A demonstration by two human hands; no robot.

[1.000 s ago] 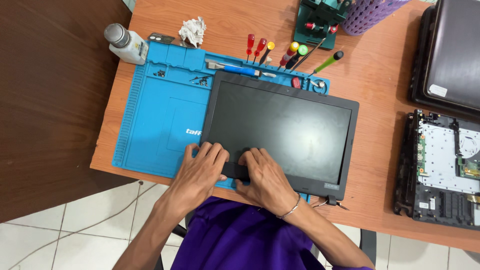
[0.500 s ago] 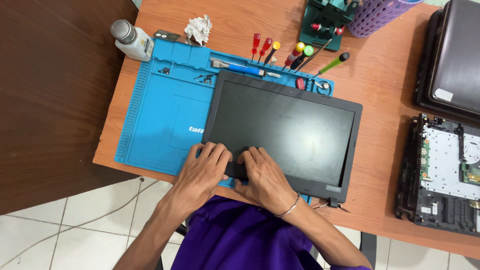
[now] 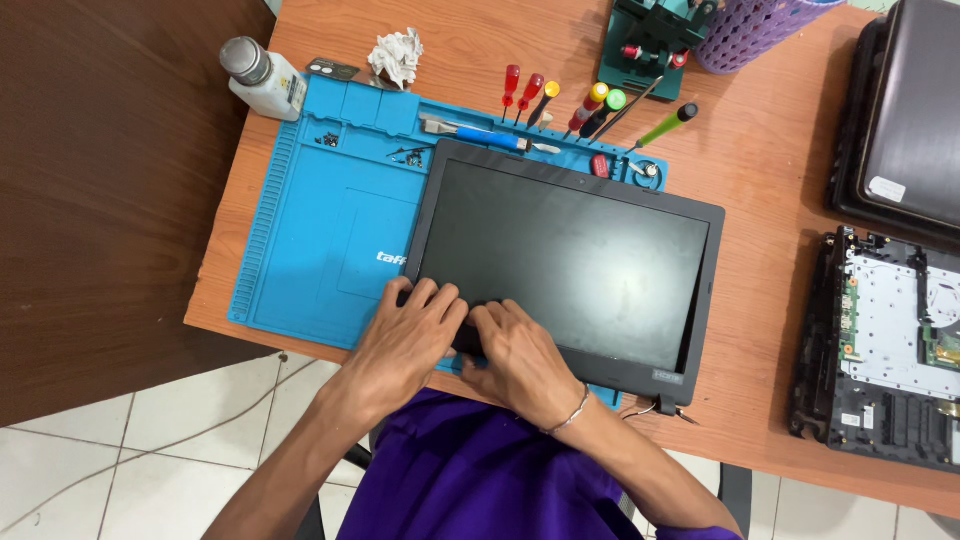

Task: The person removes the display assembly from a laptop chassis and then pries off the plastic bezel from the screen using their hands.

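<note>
Laptop screen panel (image 3: 570, 265) is laid flat, glass up, partly on the blue repair mat (image 3: 320, 230) and partly on the orange-brown wooden surface (image 3: 770, 170). Its long axis is run from the near left to the far right, slightly skewed to the surface's front edge. Both hands are placed side by side on the near long edge of the panel, towards its left corner. The left hand (image 3: 405, 335) is spread with fingers curled over the lower bezel; the right hand (image 3: 520, 355), a thin bracelet at its wrist, is pressed just beside it, fingertips bent down onto the same bezel. Neither grip is closed around anything: the fingers are half bent and pushed against the frame, and whether a fingertip is hooked under the bezel cannot be told.

From both hands the bulk of the panel is stretched away and to the right, so the unhandled length of the near edge lies on the right hand's side. A row of screwdrivers (image 3: 560, 100) is set beyond the far edge, and an opened laptop base (image 3: 880, 350) is well apart to the right.
</note>
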